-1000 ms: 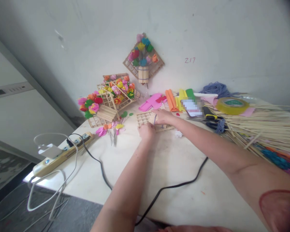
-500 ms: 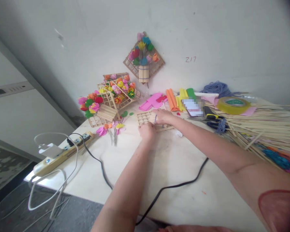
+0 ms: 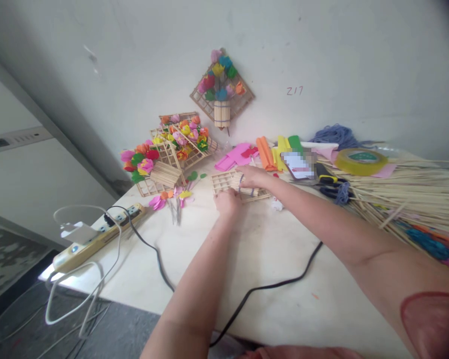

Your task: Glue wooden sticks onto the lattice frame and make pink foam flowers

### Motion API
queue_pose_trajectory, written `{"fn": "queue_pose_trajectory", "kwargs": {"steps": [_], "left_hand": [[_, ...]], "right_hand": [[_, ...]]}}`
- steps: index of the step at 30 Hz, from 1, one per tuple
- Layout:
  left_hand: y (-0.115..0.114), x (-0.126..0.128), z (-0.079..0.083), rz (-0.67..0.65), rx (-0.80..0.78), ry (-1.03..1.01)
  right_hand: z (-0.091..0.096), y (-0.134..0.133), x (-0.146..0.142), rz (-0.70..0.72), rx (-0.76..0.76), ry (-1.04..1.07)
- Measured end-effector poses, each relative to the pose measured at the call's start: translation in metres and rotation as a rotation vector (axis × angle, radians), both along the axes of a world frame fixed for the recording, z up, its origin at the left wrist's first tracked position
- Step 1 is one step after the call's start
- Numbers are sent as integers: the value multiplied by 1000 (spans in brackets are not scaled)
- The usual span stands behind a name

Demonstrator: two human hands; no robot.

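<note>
A small square lattice of thin wooden sticks (image 3: 220, 182) lies flat on the table in front of me. On its right part rests a little basket of bamboo sticks (image 3: 250, 188), bound with dark bluish string. My left hand (image 3: 228, 200) is closed at the near edge of the lattice, with its fingertips beside the basket's left end. Over the far side of the basket reaches my right hand (image 3: 255, 176), its fingers stretched to the left and spread, at least one touching or nearly touching the basket. A crumpled white scrap (image 3: 277, 204) lies by the right wrist.
Finished flower lattices (image 3: 179, 139) are piled at back left; another (image 3: 222, 92) hangs on the wall. Paper rolls (image 3: 266, 154), a phone (image 3: 298, 165), scissors (image 3: 331, 192), tape (image 3: 361, 162) and sticks (image 3: 396, 192) lie rightward. A power strip (image 3: 97, 239) and black cable (image 3: 277, 286) lie nearer.
My right hand has lifted and loosened its fingers, so more of the stick basket shows beneath it. My left hand stays almost in place on the lattice.
</note>
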State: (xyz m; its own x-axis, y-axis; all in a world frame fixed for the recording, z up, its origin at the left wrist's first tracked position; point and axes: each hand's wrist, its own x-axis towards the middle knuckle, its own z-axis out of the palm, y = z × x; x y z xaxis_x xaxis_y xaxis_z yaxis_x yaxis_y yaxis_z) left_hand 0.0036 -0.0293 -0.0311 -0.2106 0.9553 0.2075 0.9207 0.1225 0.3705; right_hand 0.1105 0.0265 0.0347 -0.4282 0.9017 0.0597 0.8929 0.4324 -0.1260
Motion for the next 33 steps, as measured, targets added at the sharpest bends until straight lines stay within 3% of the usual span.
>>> {"fn": "queue_pose_trajectory", "kwargs": {"steps": [25,29,33], "left_hand": [[1,-4,1,-32,13,-87],[1,-5,4,2,3,-139],[-1,-5,6,1,5,-144]], "right_hand": [[-4,-3,11,19,20,21],[2,-5,19,50,37,38],[11,-13,26,-15,130,157]]}}
